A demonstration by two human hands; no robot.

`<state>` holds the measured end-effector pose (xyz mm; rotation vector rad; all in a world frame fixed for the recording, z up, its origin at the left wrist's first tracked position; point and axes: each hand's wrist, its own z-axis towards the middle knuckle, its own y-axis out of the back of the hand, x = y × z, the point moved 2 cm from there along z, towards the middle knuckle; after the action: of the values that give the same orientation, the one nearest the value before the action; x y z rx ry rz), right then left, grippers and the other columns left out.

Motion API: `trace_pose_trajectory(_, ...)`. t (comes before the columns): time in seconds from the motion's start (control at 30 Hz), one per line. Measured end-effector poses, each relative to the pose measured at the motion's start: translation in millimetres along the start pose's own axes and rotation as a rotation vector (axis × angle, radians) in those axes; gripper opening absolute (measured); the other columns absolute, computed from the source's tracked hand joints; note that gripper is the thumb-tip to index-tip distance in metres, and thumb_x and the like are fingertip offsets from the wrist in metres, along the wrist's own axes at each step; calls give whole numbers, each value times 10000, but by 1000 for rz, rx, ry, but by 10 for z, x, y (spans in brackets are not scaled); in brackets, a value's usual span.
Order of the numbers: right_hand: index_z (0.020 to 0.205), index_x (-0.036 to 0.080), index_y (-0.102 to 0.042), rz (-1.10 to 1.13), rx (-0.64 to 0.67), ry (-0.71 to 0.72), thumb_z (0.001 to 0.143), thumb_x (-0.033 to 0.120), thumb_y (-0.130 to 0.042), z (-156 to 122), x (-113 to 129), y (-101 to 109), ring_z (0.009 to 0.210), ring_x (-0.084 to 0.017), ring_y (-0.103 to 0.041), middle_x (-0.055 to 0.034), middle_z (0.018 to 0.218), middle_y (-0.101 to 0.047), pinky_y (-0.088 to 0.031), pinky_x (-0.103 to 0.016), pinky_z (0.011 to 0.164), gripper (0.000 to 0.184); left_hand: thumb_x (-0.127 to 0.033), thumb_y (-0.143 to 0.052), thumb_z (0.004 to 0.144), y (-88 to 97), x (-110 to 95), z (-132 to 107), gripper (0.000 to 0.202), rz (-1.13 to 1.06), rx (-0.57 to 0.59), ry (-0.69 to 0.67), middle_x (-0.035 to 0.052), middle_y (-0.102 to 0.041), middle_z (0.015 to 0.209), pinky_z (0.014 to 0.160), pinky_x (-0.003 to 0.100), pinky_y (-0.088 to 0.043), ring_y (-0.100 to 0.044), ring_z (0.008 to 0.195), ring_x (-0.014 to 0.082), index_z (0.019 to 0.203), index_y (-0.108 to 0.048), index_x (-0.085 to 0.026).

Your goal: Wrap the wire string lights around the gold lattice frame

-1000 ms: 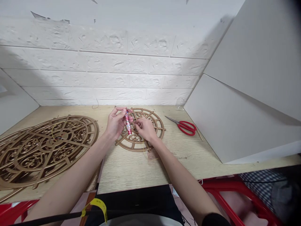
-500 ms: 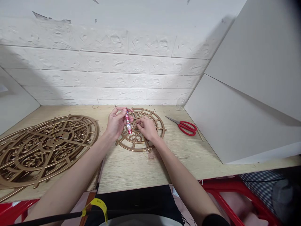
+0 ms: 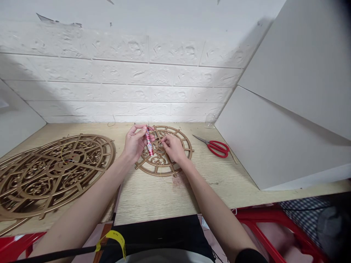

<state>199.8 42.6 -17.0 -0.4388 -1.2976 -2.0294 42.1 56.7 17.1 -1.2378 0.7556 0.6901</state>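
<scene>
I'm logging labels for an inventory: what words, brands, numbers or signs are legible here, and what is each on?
No text reads with certainty.
Red-and-white tube in the left hand: printed lettering, too small and blurred to read.
Yellow tag on the black cable: small dark marks, too unclear to quote.

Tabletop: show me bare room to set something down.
The tabletop has bare wood between the single gold disc and the front edge, and between the red scissors and that edge. Crowded: left, with stacked gold discs, and around left hand and right hand.
</scene>
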Motion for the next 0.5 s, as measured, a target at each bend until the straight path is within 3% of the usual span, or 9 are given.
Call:
trace_pose_trajectory(0.33, 823, 170, -655, 55, 23, -50, 822, 65, -584, 17, -63, 13, 791, -173, -644, -39, 852, -709, -473, -289, 776, 127, -214, -779, 708, 3, -5, 6, 229, 14, -22, 1, 43, -707, 821, 579, 263, -558, -646, 579, 121, 798, -573, -168)
trace_pose_trajectory(0.5, 926, 162, -674, 87, 25, -54, 823, 41, -552, 23, -93, 2, 843, -185, -654, -72, 926, -717, -498, -324, 802, 201, -196, -768, 717, 15, 2, 18, 217, 2, -37, 7, 52, -704, 813, 569, 258, -551, -641, 567, 121, 798, -570, -157)
